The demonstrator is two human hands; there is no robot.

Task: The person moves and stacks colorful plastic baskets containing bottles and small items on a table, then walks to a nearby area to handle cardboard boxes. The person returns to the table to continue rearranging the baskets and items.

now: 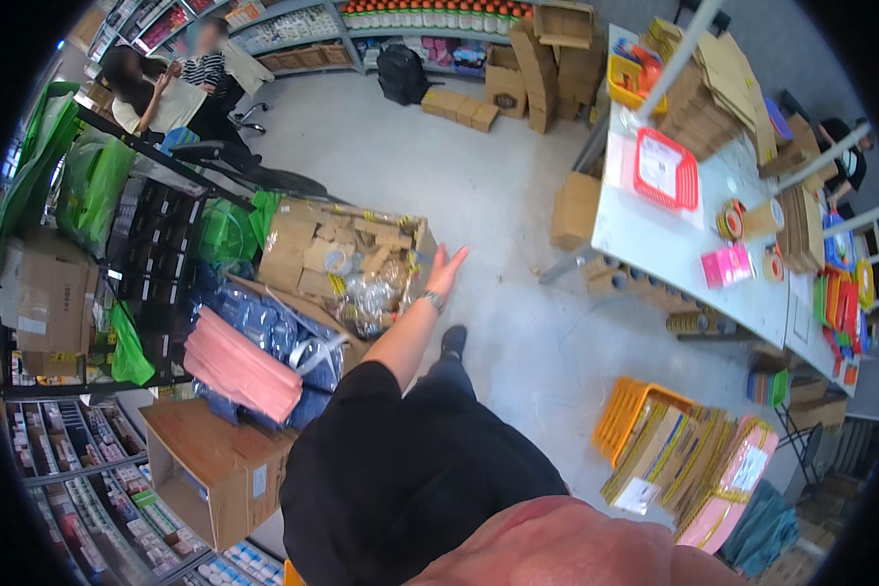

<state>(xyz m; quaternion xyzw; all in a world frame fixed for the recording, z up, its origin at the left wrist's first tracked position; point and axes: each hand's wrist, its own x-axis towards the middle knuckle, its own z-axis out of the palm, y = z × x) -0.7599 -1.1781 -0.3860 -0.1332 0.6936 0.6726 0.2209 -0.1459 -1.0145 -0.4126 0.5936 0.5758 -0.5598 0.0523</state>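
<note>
left hand (445, 270) — arm stretched forward, fingers (456, 256) spread, palm empty | right hand — unseen

The open scrap-filled carton (347, 264) sits left of the white table (654, 244); flat cardboard stacks (713, 88) lie on that table.

This is a stockroom or packing area of a shop: shelves (78, 488) crowded with small boxed goods line the walls, flattened cardboard boxes (723, 88) are stacked at the far end of a white table (654, 234), and tape rolls (732, 217) lie near its middle.
</note>
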